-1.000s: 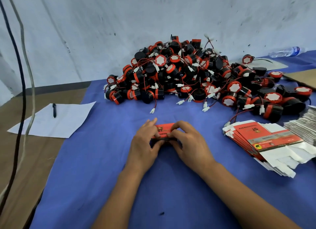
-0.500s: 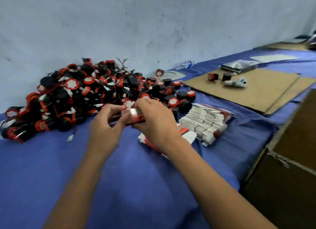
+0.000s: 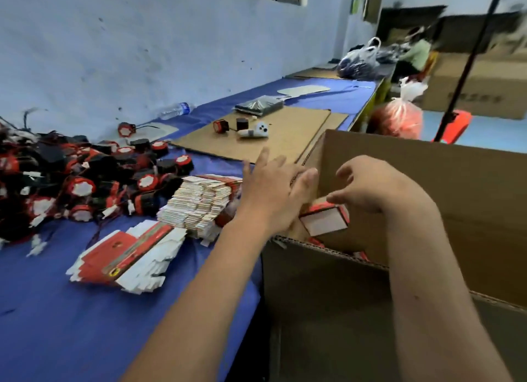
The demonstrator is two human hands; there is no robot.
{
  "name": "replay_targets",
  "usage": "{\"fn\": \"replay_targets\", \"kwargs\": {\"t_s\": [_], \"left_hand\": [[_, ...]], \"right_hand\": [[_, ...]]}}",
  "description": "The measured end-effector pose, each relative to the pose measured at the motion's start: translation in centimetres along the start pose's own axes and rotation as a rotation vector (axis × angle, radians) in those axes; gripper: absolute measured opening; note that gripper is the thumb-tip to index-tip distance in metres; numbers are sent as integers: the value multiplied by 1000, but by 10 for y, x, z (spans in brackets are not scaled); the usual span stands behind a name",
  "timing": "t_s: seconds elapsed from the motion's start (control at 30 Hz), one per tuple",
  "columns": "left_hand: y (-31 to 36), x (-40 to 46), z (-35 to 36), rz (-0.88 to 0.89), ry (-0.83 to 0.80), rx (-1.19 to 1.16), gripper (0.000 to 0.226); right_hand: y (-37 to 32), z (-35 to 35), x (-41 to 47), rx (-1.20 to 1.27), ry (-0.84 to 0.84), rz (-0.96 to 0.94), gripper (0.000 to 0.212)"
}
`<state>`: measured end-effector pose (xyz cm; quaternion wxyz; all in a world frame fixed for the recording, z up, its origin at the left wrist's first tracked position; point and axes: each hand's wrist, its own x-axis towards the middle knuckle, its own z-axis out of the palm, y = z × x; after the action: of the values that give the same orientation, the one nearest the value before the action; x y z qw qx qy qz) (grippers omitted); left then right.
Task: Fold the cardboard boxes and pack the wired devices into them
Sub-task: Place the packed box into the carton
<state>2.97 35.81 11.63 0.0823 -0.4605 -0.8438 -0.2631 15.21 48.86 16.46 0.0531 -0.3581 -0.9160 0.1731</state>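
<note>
- The packed small box [image 3: 325, 220], earlier pressed closed on the blue table [image 3: 85, 324], is now over the large carton [image 3: 427, 182] at right.
- It sits beneath the right hand [image 3: 379, 188], fingers loosely curled; whether it is pinched cannot be told.
- The left hand [image 3: 273, 193] is spread open.

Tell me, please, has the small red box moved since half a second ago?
Yes. The small red box was held above the blue cloth by the device pile; now it hangs inside the big carton, beyond the table's right edge.

No words can be read here. The print on the flat red boxes [image 3: 122, 256] is too blurry. The dark marks on the far brown carton [image 3: 473, 96] are too.
</note>
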Motion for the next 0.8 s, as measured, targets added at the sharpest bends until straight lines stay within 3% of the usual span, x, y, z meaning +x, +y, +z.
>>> {"fn": "replay_targets", "kwargs": {"t_s": [0.1,0.2,0.27,0.37,0.47,0.53,0.6,0.7,0.8], "left_hand": [[-36,-13,-2,-86,173,-159,48],[-89,-42,-16,-231,425,-152,33],[-128,-69,-28,-499,583,-130,17],[-192,-114,-50,-995,806,-185,10],[-242,-147,-59,-1308,673,-245,38],[-256,-156,-56,-1324,552,-365,50],[-255,-156,-51,-1282,523,-485,45],[-257,-156,-54,-1254,544,-456,24],[-256,-155,-58,-1260,675,-488,19]], "right_hand": [[-4,7,5,-13,-37,-36,64],[-40,16,9,65,162,-173,52],[-84,35,6,226,267,-321,40],[-160,82,3,334,65,-559,30],[-225,142,2,61,-260,-730,56],[-256,179,1,-89,-328,-758,78],[-269,205,3,-183,-356,-692,96],[-283,227,2,-262,-379,-675,111],[-285,227,3,-121,-333,-736,133]]}}
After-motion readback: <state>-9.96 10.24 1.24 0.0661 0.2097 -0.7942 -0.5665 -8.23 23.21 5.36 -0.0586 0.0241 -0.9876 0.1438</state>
